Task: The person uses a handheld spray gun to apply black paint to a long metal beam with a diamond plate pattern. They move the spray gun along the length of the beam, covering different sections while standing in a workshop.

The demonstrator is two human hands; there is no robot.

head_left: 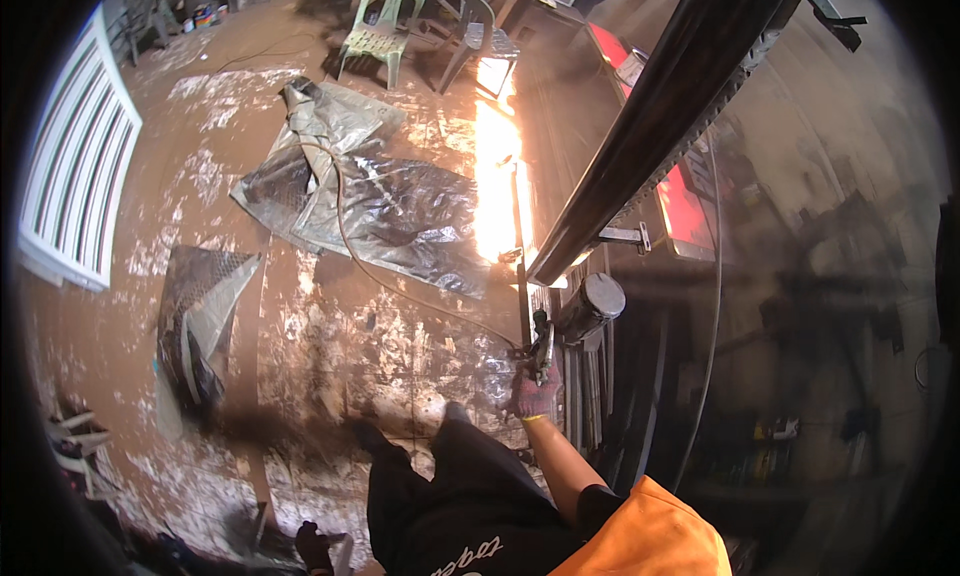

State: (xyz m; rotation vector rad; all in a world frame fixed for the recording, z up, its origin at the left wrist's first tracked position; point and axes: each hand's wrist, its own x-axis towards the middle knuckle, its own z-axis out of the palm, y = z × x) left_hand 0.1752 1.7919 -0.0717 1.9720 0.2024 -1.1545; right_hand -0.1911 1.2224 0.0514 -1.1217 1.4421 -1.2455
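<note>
My right hand, in a dark reddish knit glove with a yellow cuff, is closed around a spray gun. A thin hose runs across the floor to it. Beside the gun is a grey cylindrical cup; I cannot make out how the two join. Just beyond the gun, the lower end of a long dark metal beam slants up to the right. My left hand, dark-gloved, hangs low at the bottom edge near a pale strip; its fingers are too dark to read.
Crumpled plastic sheeting covers floor ahead, with a smaller folded sheet to the left. A white slatted panel stands far left. A green plastic chair and a grey chair are at the back. Bright sunlight glares beside the beam.
</note>
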